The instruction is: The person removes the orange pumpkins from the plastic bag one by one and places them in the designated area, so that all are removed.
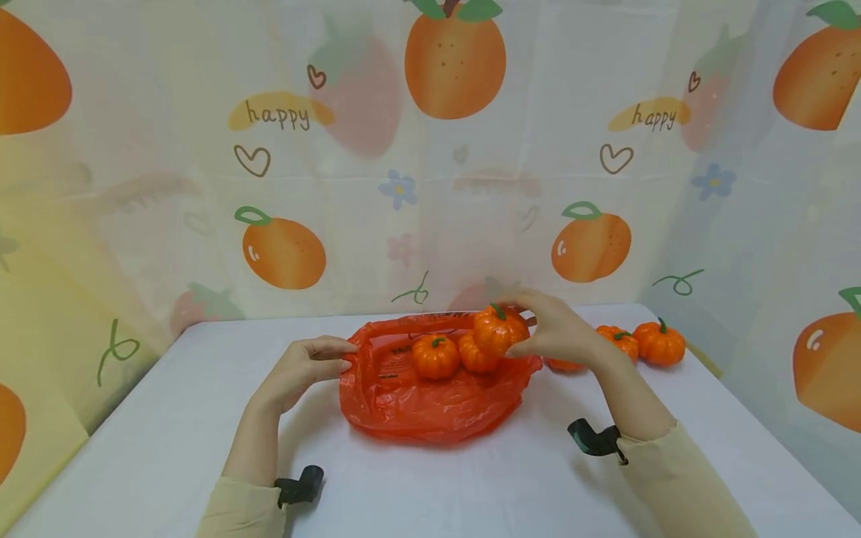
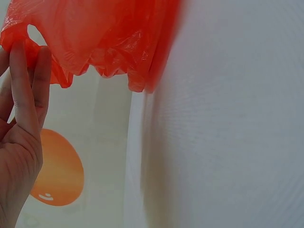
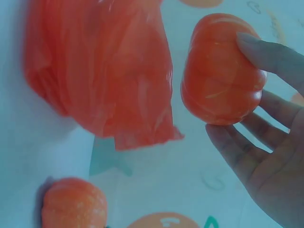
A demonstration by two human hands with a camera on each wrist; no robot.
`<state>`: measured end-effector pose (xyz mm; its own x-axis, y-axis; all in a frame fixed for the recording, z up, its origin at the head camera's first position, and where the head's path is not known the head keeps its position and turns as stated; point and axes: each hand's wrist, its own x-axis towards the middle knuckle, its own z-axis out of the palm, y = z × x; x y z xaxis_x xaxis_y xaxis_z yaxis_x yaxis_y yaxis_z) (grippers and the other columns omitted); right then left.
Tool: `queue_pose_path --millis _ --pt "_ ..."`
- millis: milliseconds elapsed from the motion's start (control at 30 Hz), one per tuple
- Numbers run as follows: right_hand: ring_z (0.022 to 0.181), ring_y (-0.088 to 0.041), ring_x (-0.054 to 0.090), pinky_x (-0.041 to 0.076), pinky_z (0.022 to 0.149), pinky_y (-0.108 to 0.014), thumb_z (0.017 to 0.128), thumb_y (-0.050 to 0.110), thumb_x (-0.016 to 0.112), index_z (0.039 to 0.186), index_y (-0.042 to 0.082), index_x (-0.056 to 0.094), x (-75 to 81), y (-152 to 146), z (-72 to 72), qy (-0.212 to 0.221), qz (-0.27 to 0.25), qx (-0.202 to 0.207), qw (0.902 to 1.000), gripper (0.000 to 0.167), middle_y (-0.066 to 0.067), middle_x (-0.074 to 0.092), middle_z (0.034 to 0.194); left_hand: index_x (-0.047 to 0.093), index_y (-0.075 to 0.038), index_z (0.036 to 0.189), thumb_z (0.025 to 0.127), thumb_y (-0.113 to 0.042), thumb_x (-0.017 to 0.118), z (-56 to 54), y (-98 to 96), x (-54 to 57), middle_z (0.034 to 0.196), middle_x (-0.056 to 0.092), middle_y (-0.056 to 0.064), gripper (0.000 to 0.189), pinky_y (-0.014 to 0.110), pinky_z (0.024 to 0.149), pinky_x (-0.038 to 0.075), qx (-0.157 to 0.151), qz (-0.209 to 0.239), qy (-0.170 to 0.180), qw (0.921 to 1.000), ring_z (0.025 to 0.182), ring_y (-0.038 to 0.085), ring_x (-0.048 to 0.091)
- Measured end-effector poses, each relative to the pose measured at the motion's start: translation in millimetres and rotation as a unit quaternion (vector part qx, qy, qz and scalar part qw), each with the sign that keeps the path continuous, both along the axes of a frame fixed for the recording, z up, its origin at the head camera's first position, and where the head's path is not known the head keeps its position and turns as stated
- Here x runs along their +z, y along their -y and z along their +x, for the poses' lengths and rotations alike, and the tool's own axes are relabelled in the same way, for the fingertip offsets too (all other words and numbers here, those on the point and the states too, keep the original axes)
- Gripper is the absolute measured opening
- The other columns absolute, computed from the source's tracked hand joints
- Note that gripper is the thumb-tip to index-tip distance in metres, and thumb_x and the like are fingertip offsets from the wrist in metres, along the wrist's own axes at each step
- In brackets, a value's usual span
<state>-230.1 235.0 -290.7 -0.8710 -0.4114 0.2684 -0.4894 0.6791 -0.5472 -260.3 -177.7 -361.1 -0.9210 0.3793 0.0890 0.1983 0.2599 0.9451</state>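
Note:
A red plastic bag (image 1: 430, 415) lies on the table with its mouth spread open toward me. My left hand (image 1: 299, 373) pinches the bag's left rim between thumb and fingers; in the left wrist view, thin red film (image 2: 109, 42) hangs from those fingers. Two small orange pumpkins, one at the left (image 1: 435, 359) and one partly covered (image 1: 474, 357), sit inside the bag. Over the bag's right side my right hand (image 1: 558, 329) grips another small pumpkin (image 1: 499, 333) with a green stem, thumb and fingers round its sides. The right wrist view shows this pumpkin (image 3: 221, 71) beside the bag.
Several more pumpkins rest on the white table (image 1: 168, 418) to the right, one (image 1: 661, 344) near its right edge and others partly behind my right forearm. A fruit-print curtain (image 1: 457, 172) hangs behind the table. Each wrist carries a black camera mount (image 1: 595, 438).

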Motion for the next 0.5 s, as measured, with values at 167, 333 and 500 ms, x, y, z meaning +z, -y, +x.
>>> queue_pose_path --millis 167,333,500 --pt "0.12 -0.028 0.057 0.054 0.097 -0.05 0.074 0.016 0.084 0.134 0.013 0.059 -3.6 -13.8 4.4 0.002 -0.009 -0.013 0.9999 0.065 -0.006 0.06 0.134 0.065 0.004 0.123 0.091 -0.014 0.066 0.6 0.0 -0.4 0.113 0.068 -0.009 0.036 0.023 0.089 0.056 0.001 0.001 -0.001 1.0 0.099 0.007 0.069" --pt "0.122 -0.029 0.056 0.055 0.097 -0.048 0.074 0.016 0.084 0.135 0.011 0.058 -9.1 -25.7 8.6 0.012 -0.015 -0.025 0.9995 0.066 -0.008 0.059 0.135 0.065 0.004 0.123 0.091 -0.013 0.067 0.5 0.0 -0.7 0.112 0.068 -0.01 0.036 0.023 0.089 0.056 0.0 0.003 -0.003 1.0 0.099 0.006 0.069" --pt "0.123 -0.029 0.055 0.053 0.1 -0.05 0.074 0.016 0.085 0.134 0.013 0.058 -12.0 -37.3 16.0 0.024 -0.031 -0.036 0.9986 0.066 -0.006 0.059 0.134 0.065 0.005 0.122 0.091 -0.013 0.067 -0.7 -1.0 -1.8 0.111 0.067 -0.011 0.036 0.024 0.089 0.057 -0.001 0.007 -0.003 1.0 0.098 0.007 0.069"
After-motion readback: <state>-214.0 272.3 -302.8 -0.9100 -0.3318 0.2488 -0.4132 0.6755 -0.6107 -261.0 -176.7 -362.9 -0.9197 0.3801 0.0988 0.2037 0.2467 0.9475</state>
